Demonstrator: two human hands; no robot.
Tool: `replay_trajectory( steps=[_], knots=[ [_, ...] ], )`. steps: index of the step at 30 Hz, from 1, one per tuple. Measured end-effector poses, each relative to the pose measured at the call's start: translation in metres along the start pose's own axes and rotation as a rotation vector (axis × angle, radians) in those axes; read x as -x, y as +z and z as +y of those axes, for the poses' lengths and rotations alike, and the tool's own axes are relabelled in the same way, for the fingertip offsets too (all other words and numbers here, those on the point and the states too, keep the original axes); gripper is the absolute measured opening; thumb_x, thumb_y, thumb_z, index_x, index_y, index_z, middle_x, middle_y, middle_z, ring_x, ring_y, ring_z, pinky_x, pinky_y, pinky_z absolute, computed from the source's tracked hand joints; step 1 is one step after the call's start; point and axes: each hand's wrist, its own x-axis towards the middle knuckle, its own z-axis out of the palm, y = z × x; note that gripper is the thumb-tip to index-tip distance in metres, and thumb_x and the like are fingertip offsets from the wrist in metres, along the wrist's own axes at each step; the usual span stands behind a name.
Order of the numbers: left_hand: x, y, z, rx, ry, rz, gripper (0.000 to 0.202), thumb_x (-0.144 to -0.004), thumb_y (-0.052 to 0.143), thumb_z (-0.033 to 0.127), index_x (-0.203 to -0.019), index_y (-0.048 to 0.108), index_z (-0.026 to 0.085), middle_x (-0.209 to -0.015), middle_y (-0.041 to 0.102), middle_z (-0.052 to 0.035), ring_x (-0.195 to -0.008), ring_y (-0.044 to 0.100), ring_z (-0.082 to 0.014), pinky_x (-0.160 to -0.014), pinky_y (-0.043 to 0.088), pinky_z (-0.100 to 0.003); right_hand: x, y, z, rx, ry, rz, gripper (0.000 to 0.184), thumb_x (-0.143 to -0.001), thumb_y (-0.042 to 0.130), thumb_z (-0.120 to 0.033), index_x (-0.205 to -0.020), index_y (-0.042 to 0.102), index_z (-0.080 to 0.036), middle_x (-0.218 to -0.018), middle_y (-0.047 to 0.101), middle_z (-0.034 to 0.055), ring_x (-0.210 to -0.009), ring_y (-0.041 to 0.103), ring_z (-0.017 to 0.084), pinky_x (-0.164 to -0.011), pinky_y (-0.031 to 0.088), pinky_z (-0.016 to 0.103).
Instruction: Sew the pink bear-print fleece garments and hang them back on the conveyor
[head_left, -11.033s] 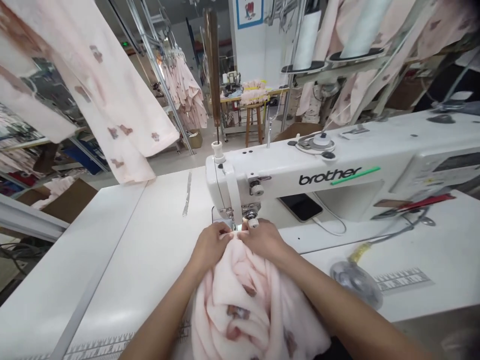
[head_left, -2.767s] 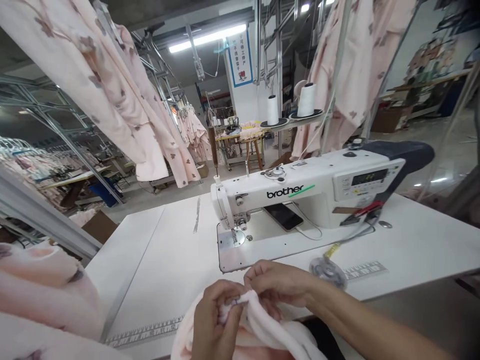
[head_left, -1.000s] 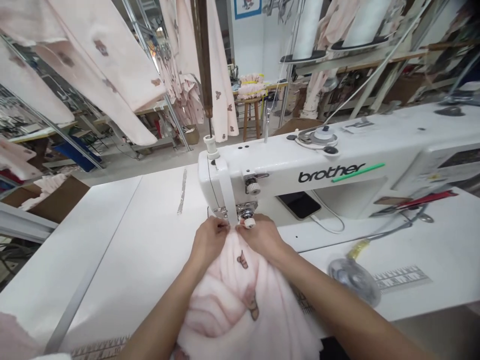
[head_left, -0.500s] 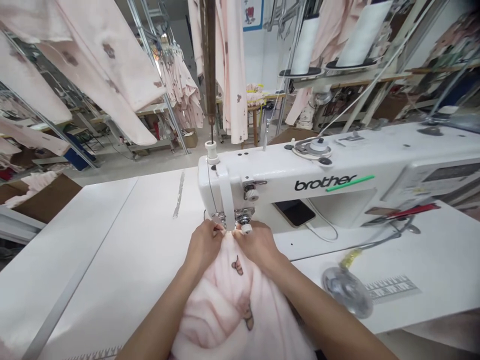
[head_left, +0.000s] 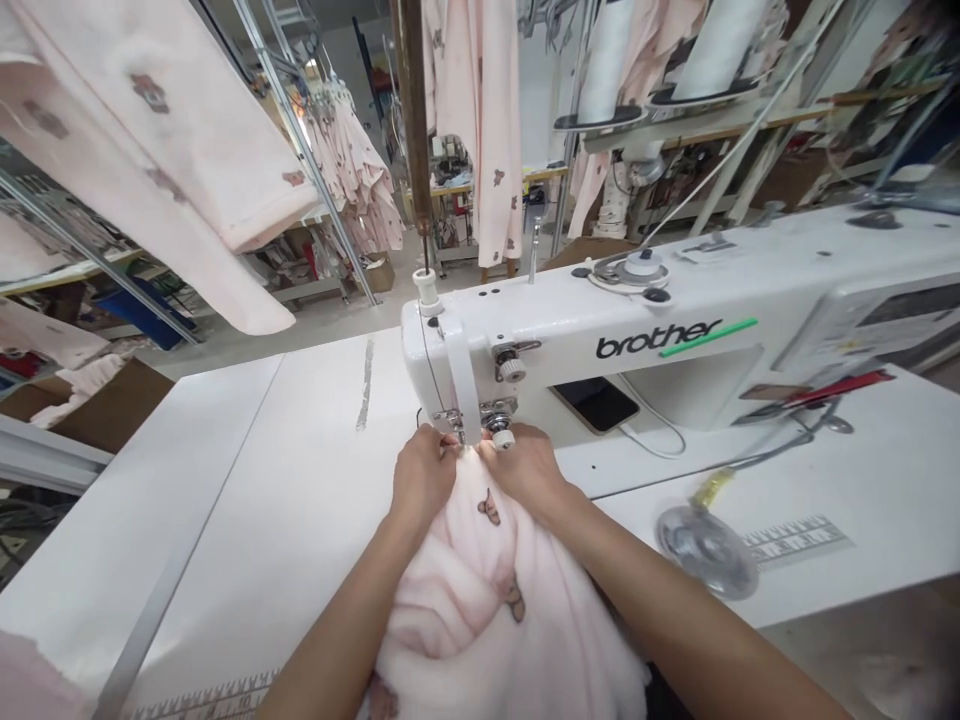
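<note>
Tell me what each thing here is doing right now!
Left hand, pinching fabric edge
Right hand, pinching fabric edge
Pink butterfly-print fabric, bunched up
Brother sewing machine, hands at its needle
Phone, lying dark, cable plugged in
White thread cones, upright on stand
Pink garments, hanging

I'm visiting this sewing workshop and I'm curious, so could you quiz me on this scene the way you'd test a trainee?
1. What brand is the sewing machine?
2. True or false: the smartphone lies on the table beneath the machine's arm.
3. What do the left hand and right hand hold near the presser foot?
A. Scissors
B. Pale pink printed fabric
C. A paper pattern

Key: 1. Brother; 2. True; 3. B
</note>
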Motion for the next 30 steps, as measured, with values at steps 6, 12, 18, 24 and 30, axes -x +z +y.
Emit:
replay_trajectory(
  steps=[6,12,18,24,30],
  knots=[
    [-0.002,0.002,-0.001,-0.02,0.001,0.035,0.013,-0.078,0.047,0.016,-0.08,0.059,0.018,-0.089,0.066,-0.004,-0.081,0.06,-0.0179,-0.068,0.041,-0.026,0.0,0.0,-0.002,-0.001,0.012,0.008,0.02,-0.084,0.044,-0.023,-0.084,0.062,-0.017,-0.081,0.067,0.005,-0.075,0.059,0.019,-0.059,0.033,0.026],
    [-0.005,0.003,0.0,-0.064,-0.001,0.054,0.013,-0.078,0.047,0.017,-0.081,0.06,0.018,-0.089,0.066,-0.0063,-0.085,0.061,-0.0212,-0.07,0.042,-0.028,-0.002,0.005,-0.002,0.009,0.033,0.04,0.025,-0.087,0.043,-0.029,-0.088,0.064,-0.016,-0.082,0.067,0.0083,-0.079,0.061,0.022,-0.062,0.037,0.028],
    [-0.005,0.004,0.002,-0.088,-0.001,0.077,0.016,-0.08,0.048,0.02,-0.089,0.06,0.017,-0.095,0.066,-0.0085,-0.09,0.06,-0.0225,-0.073,0.043,-0.029,-0.003,0.009,-0.002,0.009,0.033,0.08,0.03,-0.09,0.041,-0.033,-0.086,0.064,-0.014,-0.083,0.067,0.0105,-0.079,0.061,0.023,-0.064,0.039,0.028],
    [-0.006,0.004,0.002,-0.075,0.0,0.084,0.016,-0.079,0.047,0.02,-0.089,0.059,0.017,-0.095,0.065,-0.0087,-0.09,0.061,-0.0232,-0.072,0.043,-0.029,-0.004,0.011,-0.002,0.026,0.011,0.111,0.028,-0.089,0.042,-0.033,-0.087,0.064,-0.015,-0.087,0.067,0.0105,-0.078,0.061,0.022,-0.065,0.04,0.028],
    [-0.006,0.004,0.001,-0.053,-0.019,0.089,0.017,-0.079,0.047,0.02,-0.092,0.057,0.017,-0.097,0.065,-0.0088,-0.092,0.06,-0.0242,-0.074,0.043,-0.03,-0.003,0.011,-0.004,0.04,0.007,0.118,0.03,-0.089,0.042,-0.033,-0.081,0.065,-0.014,-0.08,0.067,0.0109,-0.074,0.061,0.022,-0.061,0.039,0.027]
  ],
)
